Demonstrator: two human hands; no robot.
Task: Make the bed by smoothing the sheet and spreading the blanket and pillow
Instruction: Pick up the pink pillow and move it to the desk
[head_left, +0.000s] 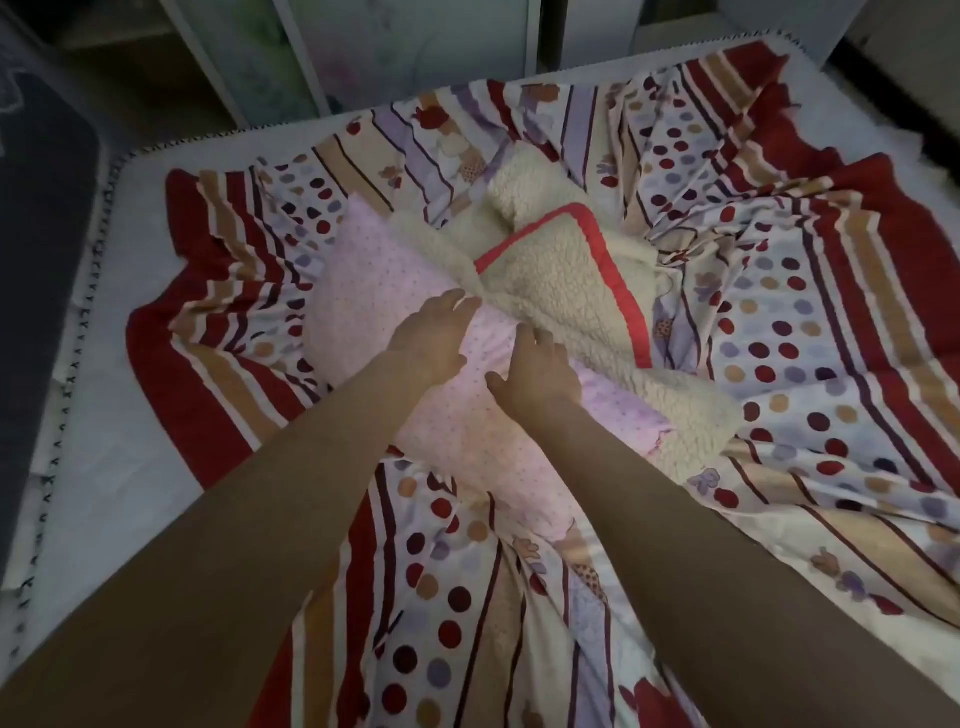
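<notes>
Our blanket (550, 291) lay bunched mid-bed on the wrinkled striped, polka-dotted sheet (805, 338): soft pink dotted outside, cream woolly lining, red trim. Our left hand (431, 338) and right hand (535, 374) rested on it, fingers straight and slightly apart.

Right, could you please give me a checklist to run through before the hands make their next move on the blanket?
1. Blanket spread flat: not ok. The blanket lies bunched and folded in the middle of the bed.
2. Sheet smooth: not ok. The sheet is wrinkled all round the blanket.
3. Sheet covering the mattress: not ok. Bare mattress shows along the left edge.
4. Grip on the blanket: not ok. The left hand and right hand lie on its pink side with fingers fairly straight, pinching nothing.
5. Pillow located: cannot tell. None is clearly in view.
</notes>
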